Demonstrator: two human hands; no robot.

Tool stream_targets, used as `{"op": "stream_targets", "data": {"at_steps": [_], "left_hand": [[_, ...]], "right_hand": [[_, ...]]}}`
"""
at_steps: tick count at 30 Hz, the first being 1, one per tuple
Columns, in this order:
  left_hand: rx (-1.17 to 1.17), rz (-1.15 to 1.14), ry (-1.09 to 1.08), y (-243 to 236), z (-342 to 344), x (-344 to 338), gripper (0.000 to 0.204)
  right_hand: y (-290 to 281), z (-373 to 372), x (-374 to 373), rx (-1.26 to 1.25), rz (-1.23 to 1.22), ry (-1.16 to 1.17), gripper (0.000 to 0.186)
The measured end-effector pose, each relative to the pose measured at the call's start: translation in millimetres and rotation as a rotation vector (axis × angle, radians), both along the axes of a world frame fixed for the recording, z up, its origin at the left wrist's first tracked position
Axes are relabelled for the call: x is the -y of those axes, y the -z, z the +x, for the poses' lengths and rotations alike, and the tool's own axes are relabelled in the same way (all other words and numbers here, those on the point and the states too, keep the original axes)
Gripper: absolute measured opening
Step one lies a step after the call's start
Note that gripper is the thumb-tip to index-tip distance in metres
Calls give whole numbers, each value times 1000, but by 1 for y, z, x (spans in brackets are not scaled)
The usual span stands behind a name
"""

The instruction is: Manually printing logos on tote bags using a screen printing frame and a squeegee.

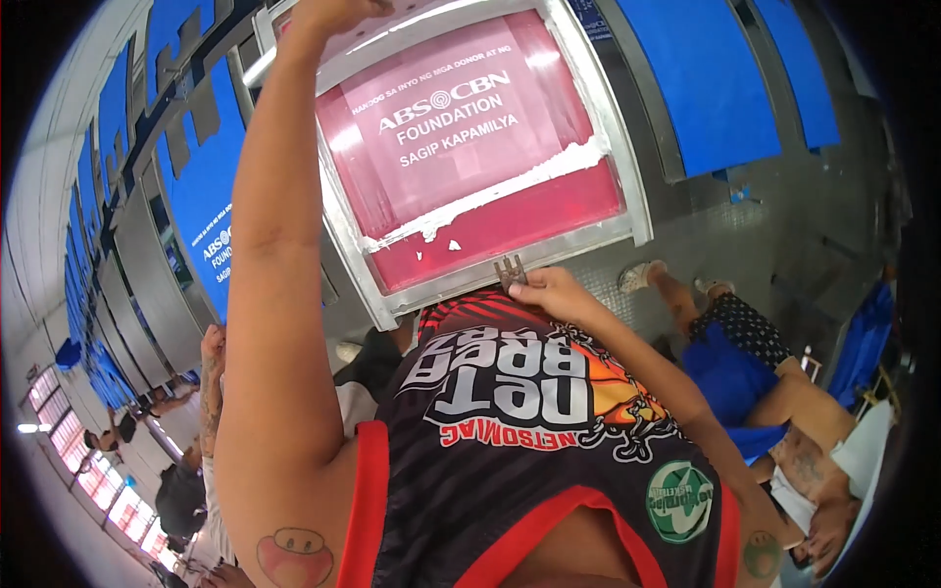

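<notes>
Two hands on one screen-printing frame (627, 127). Right hand (551, 292): fingers curled together, pinching the small grey metal clip (509, 271) at the frame's near rail, about 6 o'clock on the frame. The clip sits directly at the fingertips, touching them, prongs pointing up toward 12 o'clock.

Left hand (338, 12): raised to 12 o'clock, at the frame's far left corner. Only the wrist and the heel of the hand show at the picture's upper edge, so I cannot tell whether those fingers are closed on the rail.

Frame: aluminium border, pink mesh with a white printed block and a torn white tape strip across the lower third. It is tilted, near edge low, far edge high; long axis runs roughly 11 to 5 o'clock. Frame lies up and away from the right fingertips, which are the nearer ones to the clip and to the near rail.

Outward: blue printed sheets (201, 196) line grey metal racks at 9 to 11 o'clock and again at 1 o'clock. A seated person in blue shorts (730, 367) is at 3 o'clock, legs stretched over the grey floor.

Counts: frame 1; clip 1; own hands 2; blue sheets many, not countable.
</notes>
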State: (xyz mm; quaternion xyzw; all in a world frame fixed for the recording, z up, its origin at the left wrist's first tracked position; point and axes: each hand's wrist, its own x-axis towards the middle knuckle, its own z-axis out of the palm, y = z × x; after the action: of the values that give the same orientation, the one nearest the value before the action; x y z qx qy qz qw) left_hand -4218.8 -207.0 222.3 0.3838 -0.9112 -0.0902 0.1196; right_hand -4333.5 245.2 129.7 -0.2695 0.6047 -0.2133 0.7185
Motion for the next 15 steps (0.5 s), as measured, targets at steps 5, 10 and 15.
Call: {"op": "stream_targets", "data": {"at_steps": [5,10,15], "left_hand": [[224,31,-164,28,-12,-13,41],[125,121,-105,-8,-15,-23,38],[293,-35,-199,43,-7,-48,35]], "right_hand": [[-9,8,-3,-159,-62,179,23],[-63,1,0,-64,-147,204,23],[-1,13,-8,-297,-164,106,20]]}}
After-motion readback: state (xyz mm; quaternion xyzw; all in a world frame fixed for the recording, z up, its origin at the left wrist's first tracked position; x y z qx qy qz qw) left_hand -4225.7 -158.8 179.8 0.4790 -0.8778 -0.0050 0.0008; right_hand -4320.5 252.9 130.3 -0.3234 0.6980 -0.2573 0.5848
